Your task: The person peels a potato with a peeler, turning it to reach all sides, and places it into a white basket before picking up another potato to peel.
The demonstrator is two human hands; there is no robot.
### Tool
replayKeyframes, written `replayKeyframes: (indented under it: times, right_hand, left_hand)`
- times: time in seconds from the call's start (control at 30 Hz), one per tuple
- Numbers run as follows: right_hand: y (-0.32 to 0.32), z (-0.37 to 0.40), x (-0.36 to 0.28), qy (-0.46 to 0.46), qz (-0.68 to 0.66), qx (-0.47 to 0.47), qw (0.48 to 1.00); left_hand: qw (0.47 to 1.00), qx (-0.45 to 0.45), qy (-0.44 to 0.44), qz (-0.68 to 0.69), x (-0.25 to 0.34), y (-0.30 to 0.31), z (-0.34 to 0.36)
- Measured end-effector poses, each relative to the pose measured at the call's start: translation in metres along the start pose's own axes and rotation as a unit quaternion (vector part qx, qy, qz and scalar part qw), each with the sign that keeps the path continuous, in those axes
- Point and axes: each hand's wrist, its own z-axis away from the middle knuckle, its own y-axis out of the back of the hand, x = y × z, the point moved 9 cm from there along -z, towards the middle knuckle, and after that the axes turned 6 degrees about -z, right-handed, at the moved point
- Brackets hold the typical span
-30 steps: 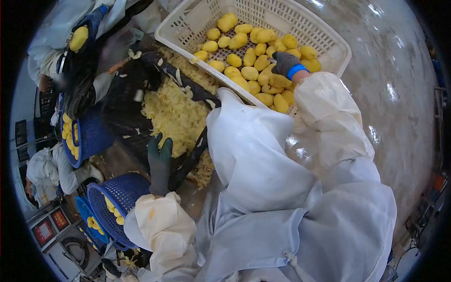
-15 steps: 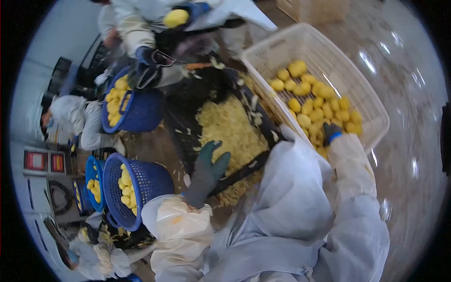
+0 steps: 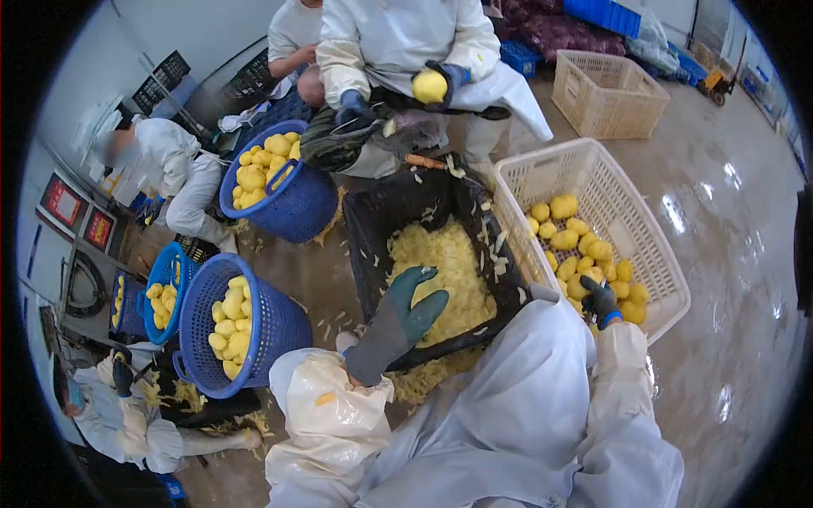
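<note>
My left hand (image 3: 405,315), in a grey-green glove, hangs over a black-lined bin (image 3: 373,275) with its fingers spread and nothing in them. Inside the bin lies a heap of pale yellow potato peelings (image 3: 440,262). On the right, my right hand (image 3: 602,303), in a dark glove with a blue cuff, reaches into a cream plastic crate (image 3: 652,254). Its fingers close on a peeled potato (image 3: 590,274) at the near side of the pile. Several more peeled potatoes (image 3: 593,245) fill that end of the crate. Part of the grip is hidden by the glove.
Blue baskets of peeled potatoes stand at left: one near (image 3: 288,330), one farther back (image 3: 296,207). Across the bin, a co-worker (image 3: 415,38) holds a potato (image 3: 429,86). Other people sit at left. A second cream crate (image 3: 584,110) stands on the wet floor.
The view has tilted up, showing more of the room. My right hand stays low in the crate, now with a potato at its fingers. My left hand remains spread above the bin.
</note>
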Motion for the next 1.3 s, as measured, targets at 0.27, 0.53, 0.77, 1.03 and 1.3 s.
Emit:
replayKeyframes:
  times: [0.27,0.53,0.77,1.03,1.3]
  right_hand:
    - [-0.135,0.144,-0.251,0.218,0.111,-0.214,0.946]
    - [-0.31,0.299,-0.234,0.144,0.169,-0.471,0.854]
    - [-0.362,0.291,-0.188,0.033,0.082,-0.507,0.857]
    - [-0.336,0.244,-0.209,0.099,0.011,-0.397,0.912]
    - [-0.319,0.282,-0.231,0.178,-0.098,-0.367,0.907]
  left_hand:
    - [0.989,0.009,0.013,0.144,0.017,0.022,0.0]
    - [0.945,0.11,-0.135,0.278,0.037,0.048,-0.008]
    - [0.871,0.135,0.014,0.472,-0.024,0.076,-0.013]
    - [0.696,0.059,0.097,0.709,-0.05,0.051,-0.016]
    - [0.625,-0.079,0.138,0.764,-0.022,0.007,-0.018]
